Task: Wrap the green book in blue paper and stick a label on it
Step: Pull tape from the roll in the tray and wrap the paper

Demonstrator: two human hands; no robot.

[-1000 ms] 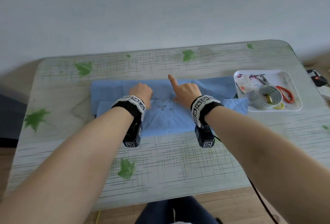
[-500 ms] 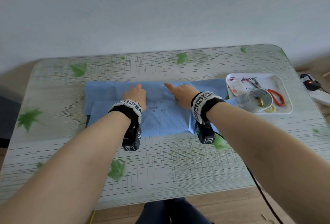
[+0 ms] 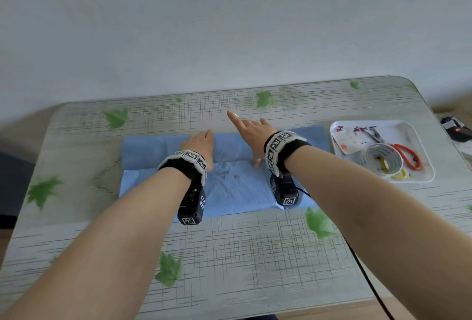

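Left grip (image 3: 198,144) and right grip (image 3: 251,134) rest on blue paper (image 3: 235,192), far edge.

Creased blue paper (image 3: 237,192) lies folded over, flat on the table (image 3: 255,256).

The table (image 3: 255,256) has a pale, cross-hatched top printed with green leaf shapes, and its far corners are rounded. A blue paper (image 3: 237,192) lies across the middle of the top, folded over itself along a left-to-right line. A white tray (image 3: 403,134) sits on the right side, just beside the paper's right end.
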